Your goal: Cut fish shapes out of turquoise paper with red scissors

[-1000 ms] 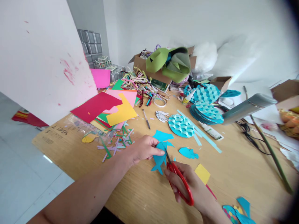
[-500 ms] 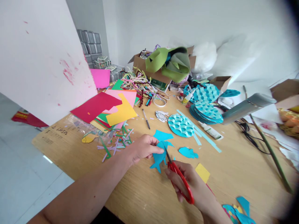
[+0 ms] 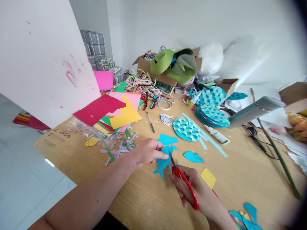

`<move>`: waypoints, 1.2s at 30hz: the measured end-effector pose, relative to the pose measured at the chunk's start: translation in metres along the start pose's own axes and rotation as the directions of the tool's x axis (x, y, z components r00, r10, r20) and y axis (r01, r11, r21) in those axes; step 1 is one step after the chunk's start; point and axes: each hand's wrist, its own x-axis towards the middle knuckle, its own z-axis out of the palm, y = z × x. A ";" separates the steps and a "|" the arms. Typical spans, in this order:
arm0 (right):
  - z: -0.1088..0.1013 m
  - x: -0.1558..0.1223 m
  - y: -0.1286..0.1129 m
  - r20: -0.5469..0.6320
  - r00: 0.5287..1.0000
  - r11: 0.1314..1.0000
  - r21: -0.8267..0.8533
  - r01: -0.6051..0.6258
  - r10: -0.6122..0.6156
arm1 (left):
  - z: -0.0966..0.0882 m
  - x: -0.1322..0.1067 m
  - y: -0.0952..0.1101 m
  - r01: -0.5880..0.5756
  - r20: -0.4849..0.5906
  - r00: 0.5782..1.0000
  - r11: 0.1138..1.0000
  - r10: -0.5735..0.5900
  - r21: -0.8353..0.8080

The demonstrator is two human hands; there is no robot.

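Head view, table (image 3: 242, 182) by wall (image 3: 168, 22): left hand (image 3: 145, 153) pinches cutout (image 3: 163, 162), right hand (image 3: 202, 195) grips scissors (image 3: 185, 181).

The left hand (image 3: 146, 153) pinches a blue paper shape (image 3: 164, 161) just above the wooden table (image 3: 240, 179), and the right hand (image 3: 195, 188) holds red scissors (image 3: 184, 185) with the blades at the paper's edge. A yellow paper square (image 3: 208, 178) lies just beside the right hand. A blue cut-out (image 3: 193, 157) and a round wavy blue disc (image 3: 186, 129) lie further back on the table.

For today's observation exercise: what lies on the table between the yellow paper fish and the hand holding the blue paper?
A scatter of green and purple paper strips, seen in the head view.
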 end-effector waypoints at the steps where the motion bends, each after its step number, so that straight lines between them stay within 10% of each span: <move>1: 0.000 0.000 0.000 0.002 1.000 1.000 -0.005 0.002 -0.002 | 0.000 0.000 0.000 0.000 -0.001 1.000 1.000 0.000 -0.002; 36: -0.002 -0.002 -0.001 -0.018 1.000 0.999 0.040 0.001 0.000 | 0.002 0.000 0.004 0.011 -0.044 0.999 0.999 -0.013 -0.040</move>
